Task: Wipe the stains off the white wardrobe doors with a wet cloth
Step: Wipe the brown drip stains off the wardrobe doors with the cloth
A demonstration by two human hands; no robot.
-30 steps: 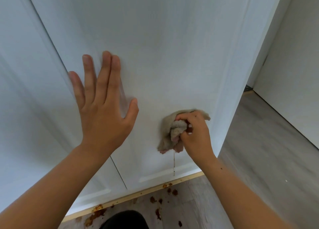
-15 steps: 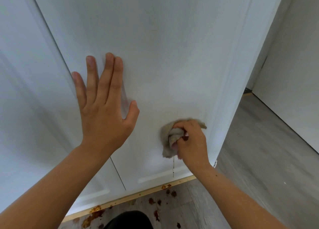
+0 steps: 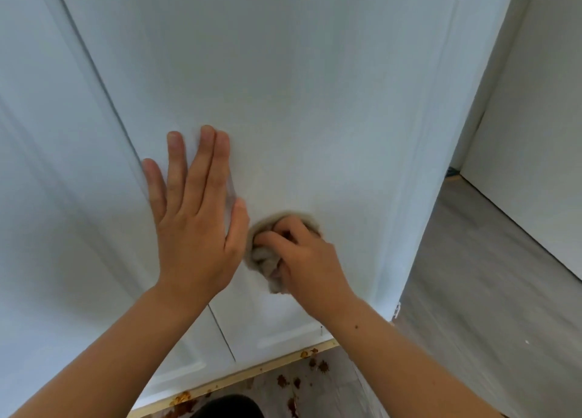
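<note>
A white wardrobe door fills most of the view, with a second door to its left. My left hand lies flat on the right-hand door with straight fingers, beside the gap between the doors. Just to its right, my right hand grips a bunched beige cloth and presses it against the lower part of the same door. No brown drip shows on the door below the cloth.
Brown stain splatters lie on the grey floor at the wardrobe's wooden base strip. More splatters sit at the bottom left. A white wall stands at right.
My right hand has moved the cloth left, close to my left hand. The thin brown drip seen under the cloth earlier is gone.
</note>
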